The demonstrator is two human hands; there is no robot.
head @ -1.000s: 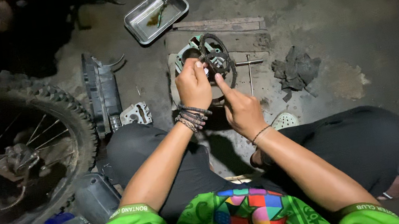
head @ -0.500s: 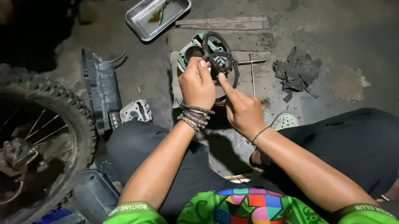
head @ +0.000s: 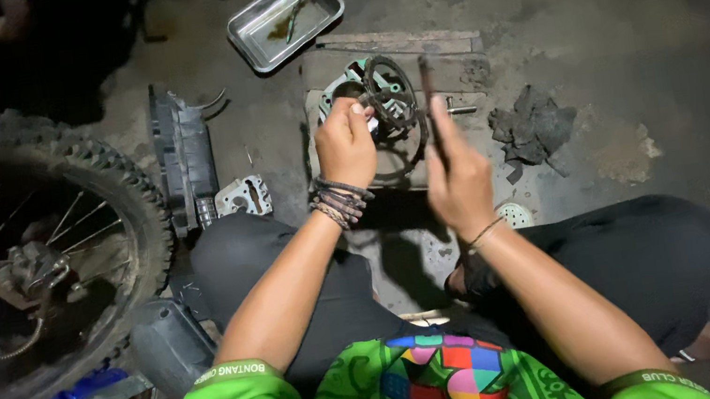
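Note:
A round metal engine part [head: 387,99] with a green plate under it lies on a small board [head: 444,43] on the concrete floor. My left hand [head: 346,142], with cord bracelets at the wrist, grips the part's left rim. My right hand [head: 458,176] is lifted off the part and holds a thin dark rod-like tool [head: 430,97] upright, its tip blurred. I squat over the part in dark trousers and a green jersey.
A metal tray [head: 285,19] with oily residue sits beyond the part. A knobby motorcycle wheel [head: 31,251] fills the left. A dark plastic cover [head: 182,156], a small metal gasket piece [head: 242,196], a dirty rag [head: 533,124] and a bolt [head: 460,107] lie around.
My right hand has come up and away from the part, raising the thin tool upright. My left hand has stayed on the rim.

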